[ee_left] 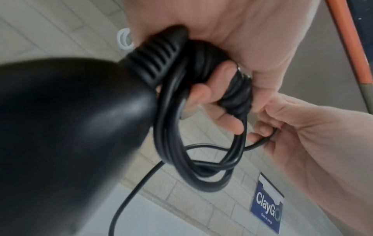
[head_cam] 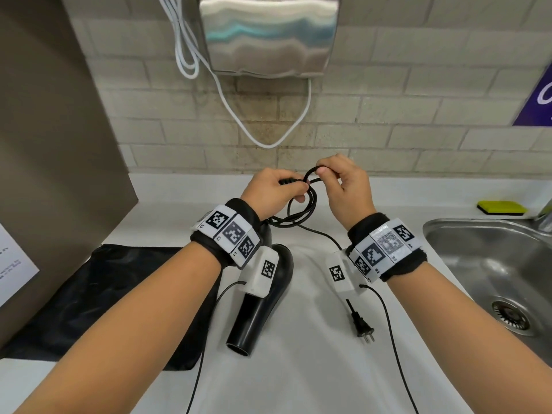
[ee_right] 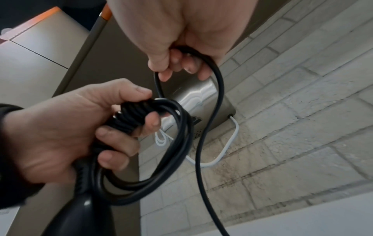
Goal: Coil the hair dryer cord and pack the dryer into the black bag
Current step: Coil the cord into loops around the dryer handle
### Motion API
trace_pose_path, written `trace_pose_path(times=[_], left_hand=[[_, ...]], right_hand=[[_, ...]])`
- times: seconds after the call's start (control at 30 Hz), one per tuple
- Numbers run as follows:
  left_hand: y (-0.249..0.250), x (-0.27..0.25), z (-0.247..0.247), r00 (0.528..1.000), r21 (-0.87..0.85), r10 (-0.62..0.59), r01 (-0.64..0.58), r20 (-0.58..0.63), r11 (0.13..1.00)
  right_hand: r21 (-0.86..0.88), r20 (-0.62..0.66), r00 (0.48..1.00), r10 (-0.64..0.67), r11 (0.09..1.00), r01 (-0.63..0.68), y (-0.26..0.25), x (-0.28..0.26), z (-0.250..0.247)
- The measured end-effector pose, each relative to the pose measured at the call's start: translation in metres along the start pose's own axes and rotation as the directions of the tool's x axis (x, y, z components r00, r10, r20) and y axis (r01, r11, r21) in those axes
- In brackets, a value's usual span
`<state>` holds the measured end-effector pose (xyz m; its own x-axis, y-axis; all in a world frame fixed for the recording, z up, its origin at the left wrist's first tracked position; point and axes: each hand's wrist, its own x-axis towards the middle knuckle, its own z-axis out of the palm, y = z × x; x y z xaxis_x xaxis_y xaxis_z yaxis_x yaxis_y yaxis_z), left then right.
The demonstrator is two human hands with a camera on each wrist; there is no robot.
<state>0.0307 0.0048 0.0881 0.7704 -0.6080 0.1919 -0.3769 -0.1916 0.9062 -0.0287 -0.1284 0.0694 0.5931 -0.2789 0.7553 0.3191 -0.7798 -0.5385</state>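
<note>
Black cord (head_cam: 301, 210) coils in left hand (head_cam: 268, 189) | right hand (head_cam: 346, 186) pinches loop

A blue wall sign (ee_left: 267, 206) reads "ClayGo", smaller line beneath too blurred; the steel hand dryer (head_cam: 268, 34) shows faint "NIKE"-like lettering.

A white counter (head_cam: 313, 369) carries a black bag (head_cam: 89, 300) lying flat, left of the left hand's fingers (head_cam: 298, 198). The plug (head_cam: 363, 322) lies below the right fingers (head_cam: 322, 171). A yellow sponge (head_cam: 501, 207) sits far right, beside the steel sink (head_cam: 478, 252).
</note>
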Motion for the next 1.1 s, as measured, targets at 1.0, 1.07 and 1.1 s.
trace_pose_path(times=[1.0,1.07,1.1], left_hand=[[0.013,-0.012,0.022,0.999,-0.041,-0.021,0.02,-0.035,0.999],[0.012,-0.011,0.024,0.999,-0.027,-0.017,0.016,-0.034,1.0],[0.011,-0.011,0.025,0.999,-0.021,-0.015,0.014,-0.034,1.0]], right_hand=[[-0.878,0.449,0.065,0.891,0.453,-0.156,0.086,-0.13,-0.02],[-0.871,0.455,0.066,0.888,0.46,-0.171,0.083,-0.128,-0.022],[-0.862,0.467,0.067,0.882,0.471,-0.187,0.081,-0.126,-0.024]])
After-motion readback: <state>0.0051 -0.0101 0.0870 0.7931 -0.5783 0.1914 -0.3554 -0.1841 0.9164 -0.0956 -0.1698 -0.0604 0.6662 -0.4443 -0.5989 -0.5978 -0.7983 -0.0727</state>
